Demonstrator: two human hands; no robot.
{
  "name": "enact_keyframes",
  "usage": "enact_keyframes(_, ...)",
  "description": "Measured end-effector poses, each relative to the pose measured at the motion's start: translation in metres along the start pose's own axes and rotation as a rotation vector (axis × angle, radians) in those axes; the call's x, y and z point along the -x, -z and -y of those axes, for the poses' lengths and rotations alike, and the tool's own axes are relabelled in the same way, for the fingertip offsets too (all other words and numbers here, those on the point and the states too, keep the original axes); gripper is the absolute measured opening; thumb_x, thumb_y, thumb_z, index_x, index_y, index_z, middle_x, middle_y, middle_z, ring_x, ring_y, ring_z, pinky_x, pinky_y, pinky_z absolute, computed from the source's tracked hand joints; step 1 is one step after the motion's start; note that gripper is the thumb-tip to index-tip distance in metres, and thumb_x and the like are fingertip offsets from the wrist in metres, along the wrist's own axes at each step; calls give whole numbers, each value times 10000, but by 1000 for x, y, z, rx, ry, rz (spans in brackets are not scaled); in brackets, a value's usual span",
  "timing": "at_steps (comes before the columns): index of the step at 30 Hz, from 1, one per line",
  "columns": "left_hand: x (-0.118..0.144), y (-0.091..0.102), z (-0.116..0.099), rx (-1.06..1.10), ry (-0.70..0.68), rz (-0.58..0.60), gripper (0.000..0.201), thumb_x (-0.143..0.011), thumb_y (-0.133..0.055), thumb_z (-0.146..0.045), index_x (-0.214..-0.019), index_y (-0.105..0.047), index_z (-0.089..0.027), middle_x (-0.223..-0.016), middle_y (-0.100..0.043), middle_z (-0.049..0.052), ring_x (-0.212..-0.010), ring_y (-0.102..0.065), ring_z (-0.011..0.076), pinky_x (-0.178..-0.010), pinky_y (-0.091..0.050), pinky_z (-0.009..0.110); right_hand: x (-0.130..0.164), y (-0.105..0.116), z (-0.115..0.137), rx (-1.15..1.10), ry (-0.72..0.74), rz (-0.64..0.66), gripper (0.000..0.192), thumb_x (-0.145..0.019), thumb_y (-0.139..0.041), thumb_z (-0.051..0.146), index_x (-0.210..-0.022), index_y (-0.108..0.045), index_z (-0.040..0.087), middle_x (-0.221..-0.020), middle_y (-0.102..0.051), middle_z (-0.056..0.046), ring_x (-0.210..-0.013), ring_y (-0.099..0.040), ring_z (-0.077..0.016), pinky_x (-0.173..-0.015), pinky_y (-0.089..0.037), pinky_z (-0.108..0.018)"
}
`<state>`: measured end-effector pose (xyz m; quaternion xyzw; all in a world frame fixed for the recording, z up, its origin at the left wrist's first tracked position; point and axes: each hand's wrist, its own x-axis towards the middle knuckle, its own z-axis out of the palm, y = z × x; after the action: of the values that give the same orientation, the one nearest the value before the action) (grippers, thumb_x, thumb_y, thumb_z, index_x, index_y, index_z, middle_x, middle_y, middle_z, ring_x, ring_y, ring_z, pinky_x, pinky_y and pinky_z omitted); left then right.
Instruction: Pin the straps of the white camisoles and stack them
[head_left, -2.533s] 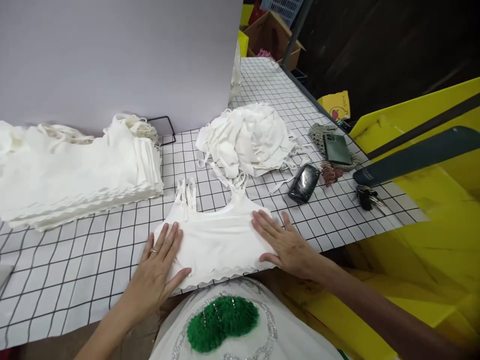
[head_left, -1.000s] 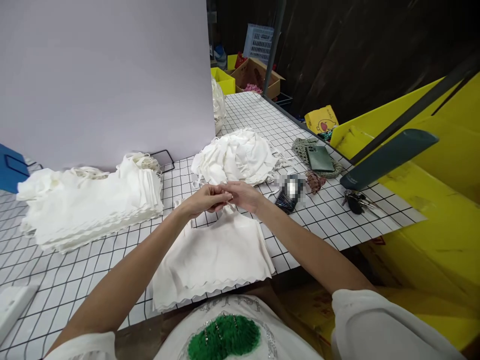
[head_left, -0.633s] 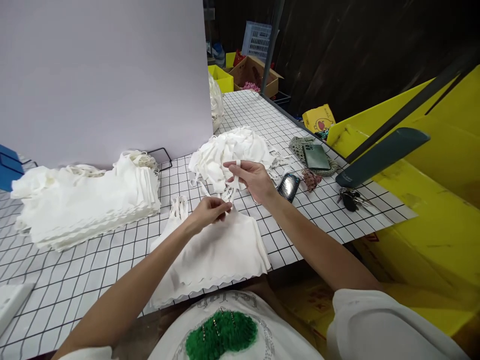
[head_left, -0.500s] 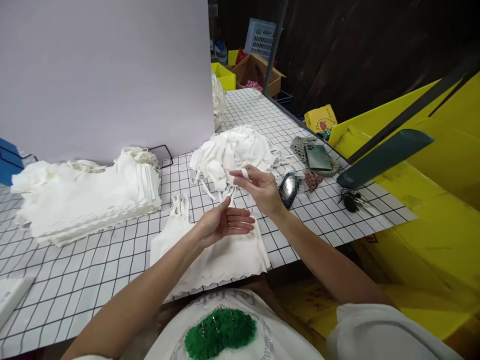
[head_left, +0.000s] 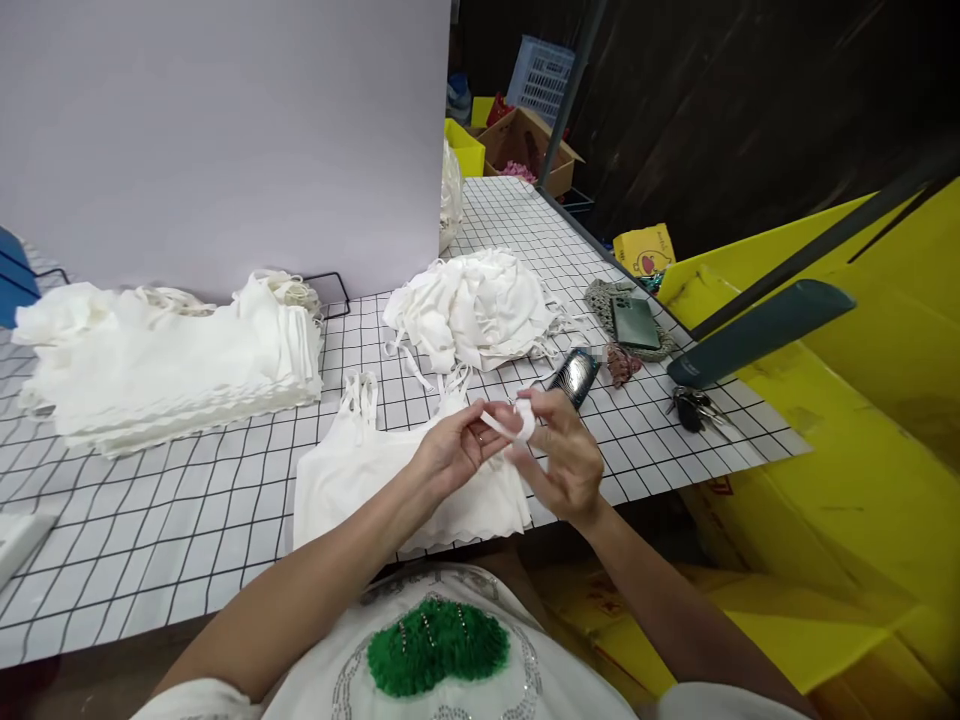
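Note:
A narrow white strip (head_left: 523, 422) loops at the fingertips of my right hand (head_left: 566, 460), and one end runs to my left hand (head_left: 454, 450). The fingers of my left hand close on that end. My right thumb sits apart below the loop, and motion blurs this hand a little; whether the strip is tape or fabric I cannot tell. Beneath both hands lies a stack of white strappy tops (head_left: 360, 465), flat at the table's front edge, its right part hidden by my hands. Behind them is a loose heap of white garments (head_left: 480, 305).
To the left lies a thick stack of white garments (head_left: 172, 360) on the grid-patterned table (head_left: 187, 540). Rightward are a dark shiny oval object (head_left: 576, 377), a green phone (head_left: 637, 322), keys (head_left: 697, 408) and a dark green tube-like object (head_left: 757, 335). A pale panel (head_left: 225, 140) stands behind.
My hands have come together, the right one moving down and toward me. The white strip, earlier a band on a right finger, now stretches to my left fingers, which have closed. The view shifted slightly.

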<state>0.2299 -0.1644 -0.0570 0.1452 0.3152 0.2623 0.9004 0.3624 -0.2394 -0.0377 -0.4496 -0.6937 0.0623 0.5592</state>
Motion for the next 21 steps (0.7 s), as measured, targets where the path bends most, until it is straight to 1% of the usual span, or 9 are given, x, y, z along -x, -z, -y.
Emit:
enact_keyframes(2, -2, 2, -9, -27, -29, 9, 298, -1009, -487, -188, -868, -724, -77, -1029, -751, 159, -973, -730, 220, -956, -568, 343, 10, 13, 8, -27, 103, 102, 323, -925, -596, 524, -961, -795, 272, -804, -588, -65, -792, -610, -232, -867, -565, -506)
enact_keyframes(3, -1, 3, -13, -53, -24, 22, 309, -1012, -481, -196, -881, -732, -72, -1073, -743, 170, -1022, -719, 237, -961, -568, 356, 13, 18, 10, -27, 83, 95, 364, -937, -565, 545, -892, -787, 260, -776, -589, -65, -760, -611, -229, -837, -571, -498)
enact_keyframes(5, 0, 7, -19, -110, -8, 33, 320, -1017, -483, -223, -908, -744, -73, -1121, -729, 178, -1078, -696, 254, -967, -564, 382, 13, 22, 8, 20, -94, 3, 382, -974, -523, 481, -790, -750, 235, -749, -602, -68, -727, -613, -216, -728, -572, -432)
enact_keyframes(7, 1, 10, -21, -161, -3, 33, 290, -1009, -515, -233, -932, -754, -87, -1093, -731, 163, -1069, -686, 241, -974, -553, 394, 9, 17, -2, 47, -331, 3, 333, -965, -555, 408, -751, -717, 211, -741, -627, -65, -708, -611, -197, -616, -536, -351)
enact_keyframes(9, 0, 14, -20, -205, -18, 40, 234, -980, -585, -249, -951, -763, -100, -1005, -738, 137, -1008, -686, 213, -987, -535, 387, 2, 4, -19, -8, -537, 151, 291, -908, -633, 428, -760, -708, 188, -694, -626, -44, -637, -586, -167, -529, -497, -294)
enact_keyframes(11, -4, 18, -19, -253, -50, 36, 189, -934, -665, -259, -970, -773, -109, -939, -737, 111, -929, -679, 177, -985, -515, 353, -3, -11, -37, -108, -708, 294, 316, -832, -699, 475, -792, -709, 162, -658, -616, -27, -566, -561, -142, -463, -474, -262)
enact_keyframes(15, -9, 27, -19, -333, -112, 8, 236, -871, -743, -282, -1004, -783, -91, -900, -738, 105, -806, -640, 132, -908, -500, 297, -5, -32, -58, -340, -959, 426, 417, -697, -792, 521, -786, -697, 125, -671, -615, -14, -445, -510, -93, -363, -432, -237)
enact_keyframes(18, -10, 29, -23, -367, -113, 14, 265, -856, -761, -297, -1005, -779, -79, -901, -740, 120, -821, -653, 158, -889, -509, 317, -3, -35, -52, -462, -1025, 507, 420, -650, -836, 511, -716, -694, 121, -602, -584, 9, -418, -497, -75, -363, -438, -219)
enact_keyframes(21, -13, 28, -26, -330, -103, -33, 188, -900, -709, -258, -974, -762, -93, -1008, -748, 148, -966, -694, 209, -953, -520, 350, 0, -27, -31, -544, -1053, 739, 385, -671, -842, 475, -684, -718, 111, -558, -591, 9, -406, -509, -67, -372, -429, -193)
